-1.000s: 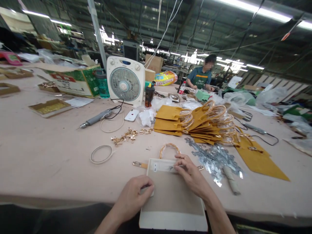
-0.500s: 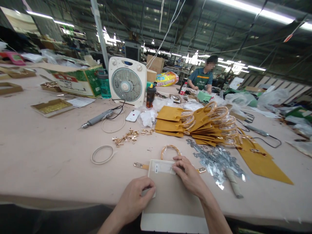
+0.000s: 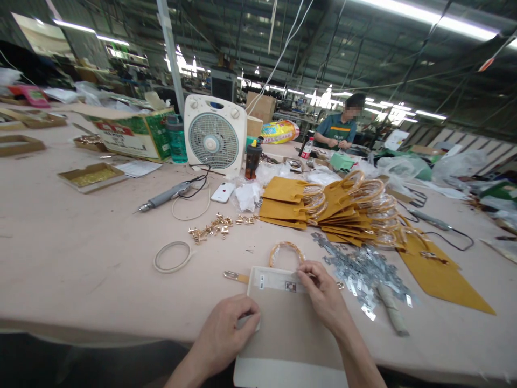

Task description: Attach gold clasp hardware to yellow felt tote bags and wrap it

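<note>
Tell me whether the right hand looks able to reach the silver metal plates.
Likely yes: the metal plates lie just right of the right hand, with only a small buckle between them.

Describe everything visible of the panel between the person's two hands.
The panel looks flat and stiff, its material unclear, with a brownish middle and whitish borders. Two small metallic fittings show on its far border. Beyond it, an orange loop handle shows; metal-tipped tabs project at both sides. The near end reaches past the table. The left hand is at its left edge; the right hand touches the far border.
</note>
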A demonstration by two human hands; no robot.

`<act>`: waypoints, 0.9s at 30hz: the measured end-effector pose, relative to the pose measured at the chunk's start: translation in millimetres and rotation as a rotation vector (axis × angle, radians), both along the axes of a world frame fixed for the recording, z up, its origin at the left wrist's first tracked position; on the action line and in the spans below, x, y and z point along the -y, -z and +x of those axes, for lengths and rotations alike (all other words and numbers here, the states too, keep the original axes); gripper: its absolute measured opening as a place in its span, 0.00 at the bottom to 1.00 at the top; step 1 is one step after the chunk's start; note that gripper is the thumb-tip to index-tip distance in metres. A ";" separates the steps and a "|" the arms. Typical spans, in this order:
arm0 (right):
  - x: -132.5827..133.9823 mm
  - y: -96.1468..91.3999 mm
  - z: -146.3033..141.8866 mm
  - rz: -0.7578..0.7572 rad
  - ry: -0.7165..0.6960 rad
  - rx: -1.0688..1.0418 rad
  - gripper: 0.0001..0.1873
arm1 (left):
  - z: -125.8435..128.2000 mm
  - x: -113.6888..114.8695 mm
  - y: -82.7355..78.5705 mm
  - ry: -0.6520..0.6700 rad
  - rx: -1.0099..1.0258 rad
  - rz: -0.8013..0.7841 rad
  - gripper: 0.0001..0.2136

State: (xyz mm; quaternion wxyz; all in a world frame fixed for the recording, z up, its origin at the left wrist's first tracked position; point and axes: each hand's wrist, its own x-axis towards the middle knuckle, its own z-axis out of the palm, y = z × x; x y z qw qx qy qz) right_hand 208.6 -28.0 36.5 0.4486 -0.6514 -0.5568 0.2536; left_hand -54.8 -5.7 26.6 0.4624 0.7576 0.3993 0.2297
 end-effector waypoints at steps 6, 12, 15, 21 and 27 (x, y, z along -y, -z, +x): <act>18.8 7.9 -15.5 -0.097 0.142 -0.225 0.27 | 0.2 -0.2 3.7 0.009 0.000 0.014 0.09; 22.1 15.5 -30.4 -0.144 0.255 -0.284 0.28 | 0.7 -0.5 5.4 0.023 -0.007 0.014 0.10; 21.3 16.2 -35.0 -0.137 0.273 -0.261 0.27 | 1.0 -0.7 4.5 0.026 -0.012 0.019 0.09; 21.2 17.0 -39.6 -0.128 0.312 -0.231 0.28 | 0.4 -0.3 4.2 0.026 0.004 0.021 0.09; 22.8 20.5 -37.9 -0.140 0.316 -0.233 0.27 | 0.9 -0.4 1.9 0.011 0.000 0.014 0.09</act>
